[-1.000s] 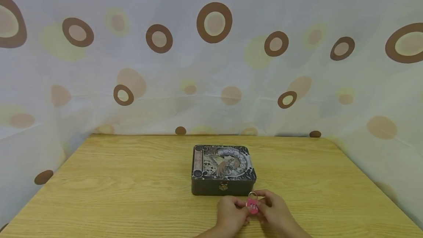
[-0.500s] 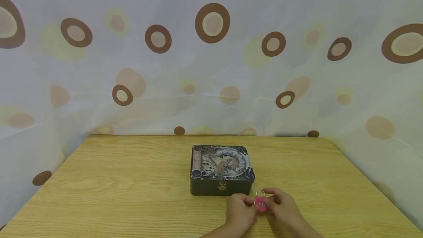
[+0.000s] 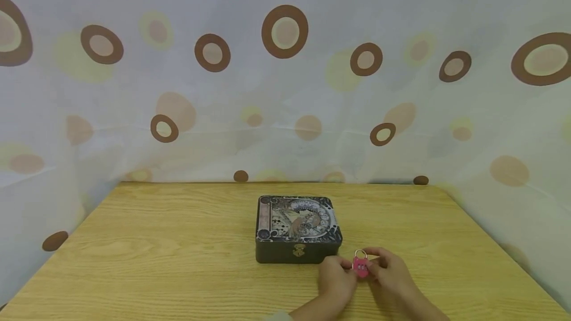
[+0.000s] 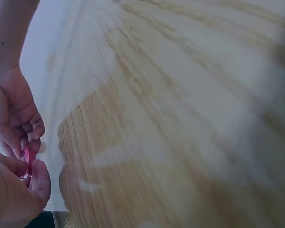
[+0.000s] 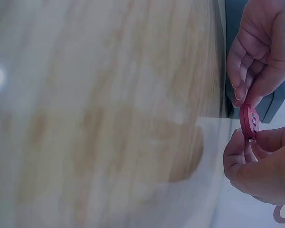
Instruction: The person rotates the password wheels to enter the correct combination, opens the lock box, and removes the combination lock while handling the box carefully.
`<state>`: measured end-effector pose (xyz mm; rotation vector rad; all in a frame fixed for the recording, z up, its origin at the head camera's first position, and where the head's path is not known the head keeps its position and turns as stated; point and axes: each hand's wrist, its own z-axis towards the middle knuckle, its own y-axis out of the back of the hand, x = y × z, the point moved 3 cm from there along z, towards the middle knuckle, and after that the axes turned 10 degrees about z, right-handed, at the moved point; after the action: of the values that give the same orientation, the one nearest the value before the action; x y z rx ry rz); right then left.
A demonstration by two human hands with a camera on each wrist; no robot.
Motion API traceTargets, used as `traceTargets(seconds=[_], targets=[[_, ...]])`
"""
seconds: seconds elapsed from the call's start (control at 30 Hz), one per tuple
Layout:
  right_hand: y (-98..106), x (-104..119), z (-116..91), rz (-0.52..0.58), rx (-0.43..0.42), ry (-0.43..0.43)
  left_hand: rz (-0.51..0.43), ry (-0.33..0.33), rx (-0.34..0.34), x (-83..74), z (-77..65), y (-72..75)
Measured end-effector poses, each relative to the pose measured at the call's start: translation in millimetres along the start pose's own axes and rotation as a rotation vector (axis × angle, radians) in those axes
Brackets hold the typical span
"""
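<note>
A small pink combination padlock (image 3: 360, 267) is held between both hands, its silver shackle pointing up and its number dials facing the head camera. My left hand (image 3: 337, 281) pinches the lock's left side between thumb and fingers. On the other side my right hand (image 3: 392, 274) pinches it, with a fingertip up beside the shackle. The right wrist view shows the lock body (image 5: 250, 122) edge-on between the fingertips of the two hands. Just behind and left of the hands sits a dark tin box (image 3: 296, 252) with a picture lid and a brass clasp (image 3: 299, 250) on its front.
The box stands on a wood-grain table (image 3: 178, 261). A pale curtain (image 3: 285, 147) with brown and beige circles hangs along the back and both sides of the table.
Both hands have moved right and slightly away from me, carrying the padlock from below the box's front right corner to beyond its right side. The box stays on the table.
</note>
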<state>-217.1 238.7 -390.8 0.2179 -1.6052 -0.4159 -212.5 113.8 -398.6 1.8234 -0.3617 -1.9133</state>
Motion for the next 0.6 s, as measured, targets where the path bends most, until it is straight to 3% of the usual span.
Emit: traceTargets(seconds=[0.2,0.5,0.6], targets=[[3,0,9,-0.005,-0.021,-0.023,-0.030,0.011,0.001,-4.1,1.0,-7.8],[2,-4,26,-0.032,-0.044,-0.004,-0.020,0.006,-0.081,-8.8,4.8,-18.4],[1,-8,34,-0.024,-0.048,-0.006,-0.013,0.020,-0.078,-10.3,7.2,-22.4]])
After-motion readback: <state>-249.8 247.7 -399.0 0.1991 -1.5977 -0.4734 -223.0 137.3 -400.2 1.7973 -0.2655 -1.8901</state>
